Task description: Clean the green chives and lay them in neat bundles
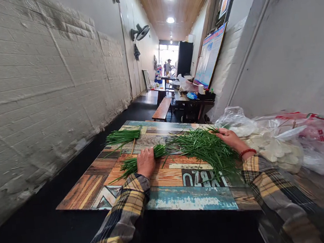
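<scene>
My left hand [146, 162] is wrapped round a bundle of green chives [130, 165] that lies on the patterned wooden-look table [161, 177]. A loose heap of chives [201, 144] spreads over the table's right half. At the heap's far right edge is my right hand [229, 137], its fingers bent and pressed together on some chive strands; their tips are partly hidden. Another neat bunch of chives [123, 136] rests at the table's far left, beside a thin brown stick or strip [133, 148].
Clear and pink plastic bags [278, 141] with pale contents crowd the table's right side. Beyond stand a wooden bench [163, 109] and a cluttered dark table [195, 99]. A brick wall [45, 71] runs along the left. People [168, 67] stand near the bright doorway.
</scene>
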{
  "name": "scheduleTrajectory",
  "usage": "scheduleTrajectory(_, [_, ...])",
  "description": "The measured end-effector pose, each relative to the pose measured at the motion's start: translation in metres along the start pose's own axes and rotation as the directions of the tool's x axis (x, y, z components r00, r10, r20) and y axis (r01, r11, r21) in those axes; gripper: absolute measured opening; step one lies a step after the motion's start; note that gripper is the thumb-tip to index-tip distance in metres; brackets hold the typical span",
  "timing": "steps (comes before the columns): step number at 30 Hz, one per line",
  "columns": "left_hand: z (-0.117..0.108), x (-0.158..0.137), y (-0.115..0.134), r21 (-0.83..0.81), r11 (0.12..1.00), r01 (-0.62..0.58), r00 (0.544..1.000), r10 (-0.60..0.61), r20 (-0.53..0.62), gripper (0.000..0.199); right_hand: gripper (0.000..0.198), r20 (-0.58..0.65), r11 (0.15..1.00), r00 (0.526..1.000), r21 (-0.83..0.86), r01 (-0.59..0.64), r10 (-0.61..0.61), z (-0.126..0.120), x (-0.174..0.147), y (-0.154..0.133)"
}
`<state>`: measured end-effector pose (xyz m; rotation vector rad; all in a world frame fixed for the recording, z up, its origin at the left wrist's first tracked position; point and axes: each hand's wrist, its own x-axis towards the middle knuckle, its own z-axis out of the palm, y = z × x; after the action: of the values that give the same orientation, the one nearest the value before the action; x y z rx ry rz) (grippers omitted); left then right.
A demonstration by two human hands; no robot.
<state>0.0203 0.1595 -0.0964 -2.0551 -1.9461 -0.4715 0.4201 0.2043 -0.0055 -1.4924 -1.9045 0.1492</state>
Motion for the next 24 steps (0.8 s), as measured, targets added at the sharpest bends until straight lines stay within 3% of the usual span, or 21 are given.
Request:
scheduleTrajectory(4, [-0.002,0.001,0.0,-0.014,1.0,0.011,1.0,-0.011,0.016,0.041,0.023,0.013,0.999,1.0,0.036,-0.004,0.004,-0.015,0.001,-0.018])
scheduleTrajectory(8, [-0.006,0.001,0.001,-0.056,0.998,0.001,1.0,0.0,0.018,0.05,0.033,0.085,0.98,0.996,0.189,-0.053,0.037,-0.007,-0.016,-0.048])
scheduleTrajectory(10, [-0.007,-0.001,0.001,-0.086,0.996,-0.031,1.0,0.031,-0.003,0.053,0.03,0.176,0.879,0.978,0.439,-0.183,0.116,0.006,-0.032,-0.062])
scheduleTrajectory(12, [-0.009,-0.004,0.0,-0.109,0.991,-0.077,0.997,0.075,-0.022,0.056,0.025,0.273,0.704,0.943,0.632,-0.325,0.19,0.02,-0.049,-0.075])
scheduleTrajectory(15, [-0.019,-0.01,0.0,-0.148,0.976,-0.158,0.987,0.158,-0.013,0.066,0.024,0.336,0.577,0.917,0.714,-0.396,0.214,0.035,-0.07,-0.089])
scheduleTrajectory(18, [-0.036,-0.014,0.01,-0.251,0.945,-0.209,0.978,0.201,-0.059,0.068,0.026,0.368,0.561,0.909,0.719,-0.41,0.193,0.043,-0.081,-0.1])
scheduleTrajectory(21, [-0.051,-0.011,0.031,-0.362,0.909,-0.205,0.977,0.17,-0.126,0.064,0.028,0.402,0.608,0.905,0.686,-0.399,0.139,0.053,-0.084,-0.113])
scheduleTrajectory(24, [-0.051,-0.005,0.048,-0.329,0.928,-0.174,0.984,0.174,-0.028,0.054,0.029,0.41,0.678,0.906,0.637,-0.368,0.106,0.068,-0.087,-0.126])
